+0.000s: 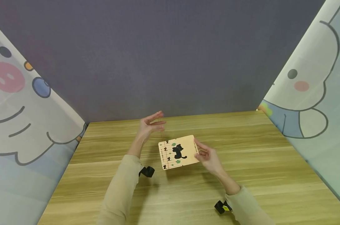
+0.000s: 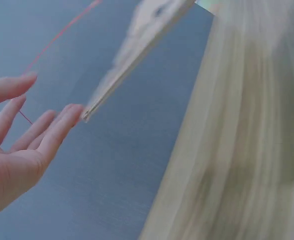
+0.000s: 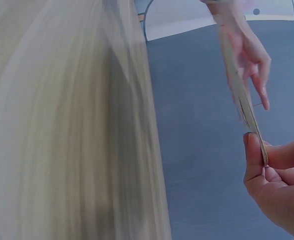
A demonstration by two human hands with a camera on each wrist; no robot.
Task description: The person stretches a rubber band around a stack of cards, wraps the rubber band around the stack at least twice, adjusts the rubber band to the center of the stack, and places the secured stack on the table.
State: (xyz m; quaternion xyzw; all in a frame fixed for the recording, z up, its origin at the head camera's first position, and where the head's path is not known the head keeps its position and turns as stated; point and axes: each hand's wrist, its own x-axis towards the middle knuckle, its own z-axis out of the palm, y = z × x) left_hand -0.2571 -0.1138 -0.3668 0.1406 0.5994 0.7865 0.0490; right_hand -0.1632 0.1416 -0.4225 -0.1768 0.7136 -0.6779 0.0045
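A thin cream notebook (image 1: 190, 150), printed with a black cat and small green leaves, is held tilted over the table. My right hand (image 1: 210, 160) pinches its right edge between thumb and fingers, as the right wrist view also shows. Near the notebook's far left corner is my left hand (image 1: 150, 126), raised with fingers spread. A thin red elastic cord (image 2: 62, 33) runs taut at the left thumb and index fingertips, which hold it away from the notebook. Other left fingers reach close to the notebook's edge in the left wrist view.
Beneath both hands lies a wood-grain table (image 1: 102, 147). A dark grey panel (image 1: 170, 62) rises at its far edge, and cartoon-printed sheets (image 1: 17, 125) flank the sides. Black wrist-camera mounts (image 1: 148, 171) stick out from the sleeves.
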